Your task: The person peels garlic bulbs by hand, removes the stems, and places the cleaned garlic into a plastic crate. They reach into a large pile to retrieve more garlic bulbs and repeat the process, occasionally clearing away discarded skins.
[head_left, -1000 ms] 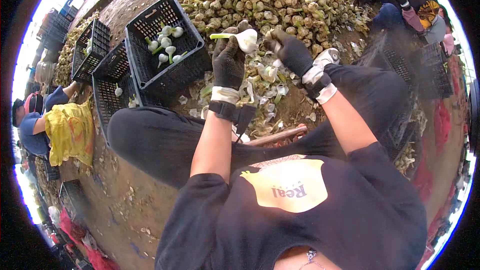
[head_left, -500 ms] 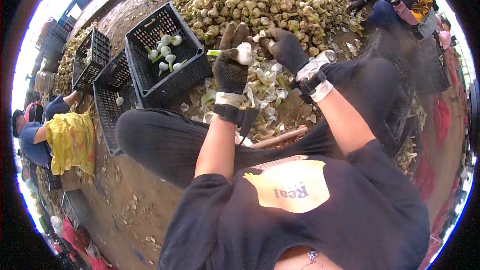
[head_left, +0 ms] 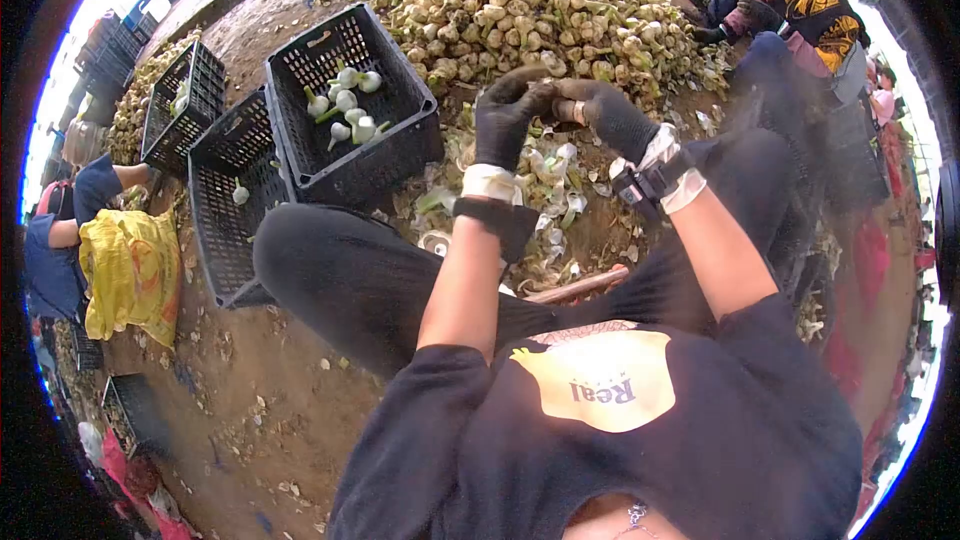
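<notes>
My left hand, in a dark knit glove, is held up in front of the garlic heap with its fingers curled inward. Fingertip to fingertip with it is my right hand, gloved the same way, thumb and fingers pinched together. Whatever lies between them is small, brownish and mostly covered by the fingers. Beneath the hands, peeled skins and stem scraps litter the ground. Left of them, a black plastic crate holds several clean white garlic bulbs with short green stems.
A large heap of unpeeled garlic rises just beyond my hands. A second black crate sits lower left, under the first. Between my legs lies a wooden stick. Another person sits upper right; a yellow sack is at left.
The white garlic bulb has left my left hand, and a bulb with a cut stem now shows in the crate. Both hands have come together nearer the heap.
</notes>
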The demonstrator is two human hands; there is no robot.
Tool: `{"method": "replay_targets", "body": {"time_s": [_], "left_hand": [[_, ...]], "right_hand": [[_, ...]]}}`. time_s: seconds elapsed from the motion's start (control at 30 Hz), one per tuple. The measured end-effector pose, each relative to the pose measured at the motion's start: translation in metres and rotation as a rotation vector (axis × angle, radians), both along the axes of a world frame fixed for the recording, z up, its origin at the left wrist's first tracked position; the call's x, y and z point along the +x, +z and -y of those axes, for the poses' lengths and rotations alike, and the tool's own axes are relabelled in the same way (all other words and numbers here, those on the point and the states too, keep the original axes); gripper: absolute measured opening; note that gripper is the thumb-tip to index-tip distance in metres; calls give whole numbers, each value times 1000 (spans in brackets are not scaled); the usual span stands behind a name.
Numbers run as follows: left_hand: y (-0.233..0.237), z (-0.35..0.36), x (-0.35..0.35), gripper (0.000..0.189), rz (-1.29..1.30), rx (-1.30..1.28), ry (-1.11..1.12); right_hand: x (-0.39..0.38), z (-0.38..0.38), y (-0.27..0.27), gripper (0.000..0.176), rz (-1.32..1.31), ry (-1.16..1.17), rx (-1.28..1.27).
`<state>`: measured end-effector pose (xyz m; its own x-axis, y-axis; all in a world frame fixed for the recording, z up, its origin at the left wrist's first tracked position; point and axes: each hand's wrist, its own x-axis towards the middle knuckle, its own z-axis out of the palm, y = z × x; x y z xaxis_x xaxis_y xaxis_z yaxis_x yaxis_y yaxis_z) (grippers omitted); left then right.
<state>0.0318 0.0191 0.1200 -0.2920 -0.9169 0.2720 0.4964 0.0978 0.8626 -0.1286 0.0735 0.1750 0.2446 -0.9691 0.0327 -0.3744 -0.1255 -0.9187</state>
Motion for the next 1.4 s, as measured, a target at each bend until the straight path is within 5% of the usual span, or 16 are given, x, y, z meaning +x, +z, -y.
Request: {"method": "replay_targets", "body": {"time_s": [0.1, 0.17, 0.23, 0.3, 0.43, 0.5, 0.57, 0.7, 0.77, 0.9, 1.03, 1.1, 1.17, 1.27, 1.33, 1.4], "left_hand": [[0, -1, -4, 9, -9, -122, 167], [8, 8, 7, 12, 287, -354, 614], [0, 18, 6, 12, 4, -151, 510], [-12, 30, 11, 11, 409, -110, 638], [-58, 42, -13, 29, 850, -250, 607], [-76, 41, -33, 39, 855, -205, 584], [-88, 33, -36, 41, 1111, -136, 433], [-128, 37, -48, 34, 1011, -226, 387], [-93, 24, -45, 26, 977, -212, 141], [-118, 19, -44, 26, 789, -99, 10], [-120, 30, -32, 26, 764, 114, 12], [-102, 29, -28, 25, 851, 91, 87], [-124, 33, -6, 24, 1166, -263, 133], [-117, 31, -14, 28, 790, 373, 48], [-114, 38, -34, 30, 847, 410, -15], [-128, 43, -48, 48, 886, 446, -160]], "right_hand": [[-7, 6, 1, 33, 176, 45, 286], [-19, 19, 7, 43, 162, 104, 160], [-61, 53, 24, 53, 309, 173, 176], [-104, 74, 64, 62, 373, 187, 148], [-119, 51, 185, 41, 133, 20, -43], [-139, 49, 196, 46, 31, -81, -10], [-180, 62, 175, 8, -1282, 121, -751], [-272, 68, 0, 20, -972, -193, -179], [-302, 49, -109, 27, -959, -224, 70], [-304, 13, -275, 40, -998, -239, 383], [-282, 23, -311, 44, -1091, -294, 716], [-281, 15, -354, 37, -1081, -524, 260], [-291, 10, -403, 31, -1194, -566, 148], [-271, 10, -355, 30, -1037, -813, 70], [-256, 5, -340, 27, -972, -874, -63], [-226, 17, -276, 23, -486, -822, -170]]}}
